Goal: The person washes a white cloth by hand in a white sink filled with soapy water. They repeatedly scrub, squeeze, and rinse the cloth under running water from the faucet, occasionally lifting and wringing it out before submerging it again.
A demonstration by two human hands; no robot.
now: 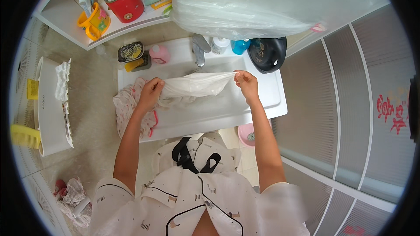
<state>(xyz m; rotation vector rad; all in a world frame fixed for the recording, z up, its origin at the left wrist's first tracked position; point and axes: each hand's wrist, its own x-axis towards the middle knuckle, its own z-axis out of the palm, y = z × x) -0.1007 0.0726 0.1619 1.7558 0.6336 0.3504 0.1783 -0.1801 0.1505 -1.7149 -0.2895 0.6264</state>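
Note:
A wet-looking white cloth [199, 84] is stretched sideways over the basin of the white sink [205, 120]. My left hand [151, 91] grips its left end, fingers closed on it. At the other end, my right hand [246, 85] pinches the cloth's upper corner between thumb and fingers. More pale fabric sags below the left part of the cloth, inside the basin. Beside my left forearm, a crumpled white garment with pink print [127, 107] hangs over the sink's left rim. Just behind the cloth stands the grey faucet [199, 50].
Along the sink's back stand a soap dish [131, 52], a pink container [159, 54], a white bottle [219, 45], a blue bottle [240, 46] and a black basin [267, 54]. A plastic-covered bulk [236, 8] overhangs the back. Sliding panels [306, 100] rise at right; a tissue box [50, 109] hangs left.

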